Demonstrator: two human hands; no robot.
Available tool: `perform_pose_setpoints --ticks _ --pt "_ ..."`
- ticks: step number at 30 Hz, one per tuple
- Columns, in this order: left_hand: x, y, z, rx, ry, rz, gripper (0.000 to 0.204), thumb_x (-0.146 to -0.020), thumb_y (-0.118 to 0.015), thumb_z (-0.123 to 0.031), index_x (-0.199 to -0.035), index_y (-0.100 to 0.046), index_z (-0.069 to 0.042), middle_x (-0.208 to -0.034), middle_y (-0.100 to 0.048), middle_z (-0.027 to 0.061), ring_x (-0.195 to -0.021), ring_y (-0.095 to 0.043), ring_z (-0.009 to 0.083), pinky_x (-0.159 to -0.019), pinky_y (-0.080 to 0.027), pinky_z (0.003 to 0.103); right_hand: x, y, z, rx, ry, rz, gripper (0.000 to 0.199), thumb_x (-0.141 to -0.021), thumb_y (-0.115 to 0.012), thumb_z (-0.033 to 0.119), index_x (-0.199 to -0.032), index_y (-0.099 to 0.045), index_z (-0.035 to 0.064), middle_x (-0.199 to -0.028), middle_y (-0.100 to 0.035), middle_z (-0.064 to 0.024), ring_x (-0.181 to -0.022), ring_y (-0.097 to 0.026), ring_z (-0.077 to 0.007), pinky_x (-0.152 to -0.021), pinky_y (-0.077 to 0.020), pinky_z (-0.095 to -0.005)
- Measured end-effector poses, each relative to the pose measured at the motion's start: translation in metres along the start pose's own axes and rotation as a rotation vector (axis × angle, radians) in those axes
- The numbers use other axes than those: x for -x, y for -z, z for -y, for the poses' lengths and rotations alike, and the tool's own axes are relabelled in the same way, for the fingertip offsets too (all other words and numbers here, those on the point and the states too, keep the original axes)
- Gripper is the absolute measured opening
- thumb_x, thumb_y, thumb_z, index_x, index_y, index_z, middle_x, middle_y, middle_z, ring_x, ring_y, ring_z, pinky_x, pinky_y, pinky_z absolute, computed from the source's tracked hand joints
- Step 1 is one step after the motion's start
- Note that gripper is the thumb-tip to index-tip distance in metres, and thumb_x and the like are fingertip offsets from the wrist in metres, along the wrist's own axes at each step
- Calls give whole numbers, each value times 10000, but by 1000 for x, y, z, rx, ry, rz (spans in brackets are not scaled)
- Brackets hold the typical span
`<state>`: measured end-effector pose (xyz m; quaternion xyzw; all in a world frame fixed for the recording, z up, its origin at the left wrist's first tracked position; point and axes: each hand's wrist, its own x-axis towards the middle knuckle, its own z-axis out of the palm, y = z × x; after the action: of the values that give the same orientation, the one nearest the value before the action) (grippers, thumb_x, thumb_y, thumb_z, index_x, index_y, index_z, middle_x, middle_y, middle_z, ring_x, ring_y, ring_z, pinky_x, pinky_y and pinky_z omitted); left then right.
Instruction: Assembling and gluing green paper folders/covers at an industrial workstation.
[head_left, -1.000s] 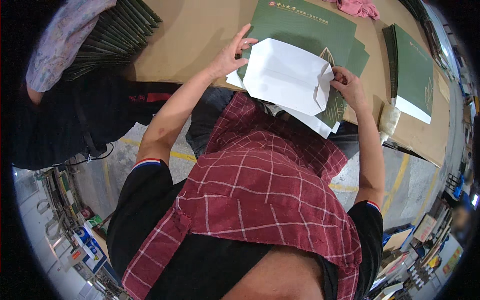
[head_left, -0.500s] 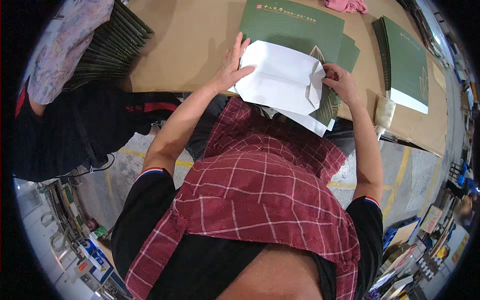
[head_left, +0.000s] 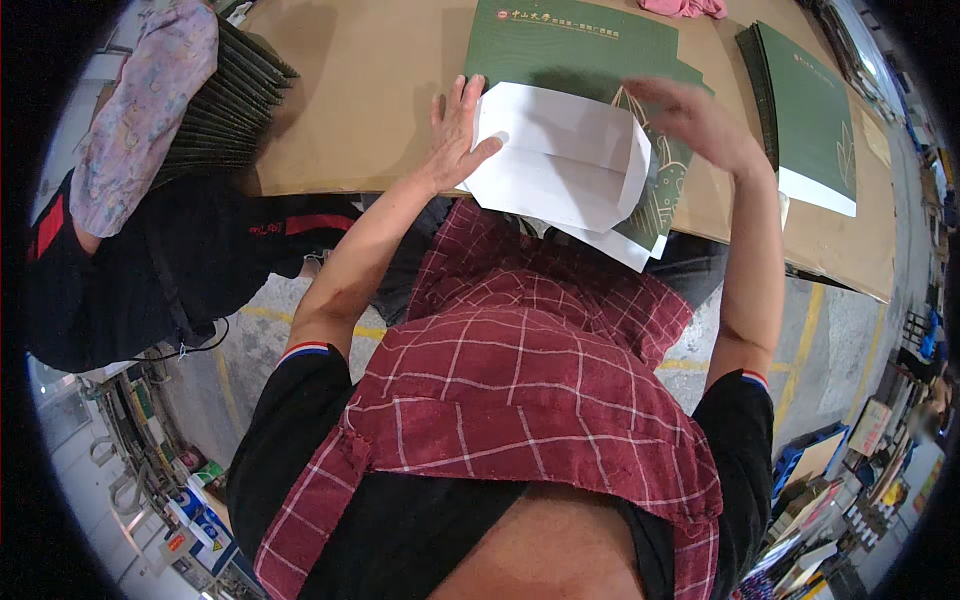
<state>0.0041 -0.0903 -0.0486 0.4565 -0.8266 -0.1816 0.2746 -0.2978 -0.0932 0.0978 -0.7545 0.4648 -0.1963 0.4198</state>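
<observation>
A white paper flap [head_left: 560, 150] with cut corners and fold lines lies on green printed paper folders [head_left: 575, 50] at the table's near edge. My left hand [head_left: 462, 140] is at the flap's left edge, fingers spread and thumb resting on the white paper. Above the right part of the folders is my right hand [head_left: 700, 125], slightly blurred, with its fingers stretched out to the left and nothing seen in them. The flap's right side strip stands slightly curled. Another white edge shows beneath it.
A stack of green folders [head_left: 815, 110] lies on the brown-covered table [head_left: 350, 100] at the right. At left, a person's patterned sleeve [head_left: 150, 110] is beside a fanned pile of dark green folders [head_left: 225, 110]. Pink cloth [head_left: 685, 7] lies at the far edge.
My right hand has let go of the flap's right edge and moved up and outward, its fingers straightening. My forearm now covers most of the pale bottle. The left hand stays nearly in place.
</observation>
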Motion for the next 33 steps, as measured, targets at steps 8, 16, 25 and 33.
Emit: perform_pose_setpoints --ticks 8,16,25,33 --pt "-2 -5 -6 104 -12 -16 878 -784 -329 -643 -1351 -43 -38 -1382 -170 188 -1304 -27 349 -994 40 554 -145 -78 -10 470 92 454 336 -743 -564 183 -1042 -555 29 -887 -598 -107 -786 -556 -206 -691 -442 -323" --pt "6 -13 -10 -328 -69 -39 887 -725 -311 -715 -1357 -149 -114 -1385 -143 208 -1292 -86 370 -920 -8 667 -150 -90 -18 492 107 468 291 -704 -589 200 -945 -602 37 -749 -601 -93 -717 -557 -189 -656 -439 -322" --pt "0 -10 -20 -451 -72 72 891 -692 -330 -737 -1344 -218 -141 -1384 -82 242 -1294 -48 388 -910 -13 678 -138 -82 -17 203 -22 424 270 -762 -561 172 -989 -603 31 -770 -611 -60 -710 -530 -142 -658 -425 -284" --pt "3 -4 -26 -465 -80 52 850 -696 -342 -725 -1336 -261 -171 -1380 -112 237 -1293 -74 376 -905 -50 683 -139 -86 -13 151 -90 489 265 -780 -523 155 -991 -605 16 -770 -596 -28 -707 -508 -104 -653 -416 -263"
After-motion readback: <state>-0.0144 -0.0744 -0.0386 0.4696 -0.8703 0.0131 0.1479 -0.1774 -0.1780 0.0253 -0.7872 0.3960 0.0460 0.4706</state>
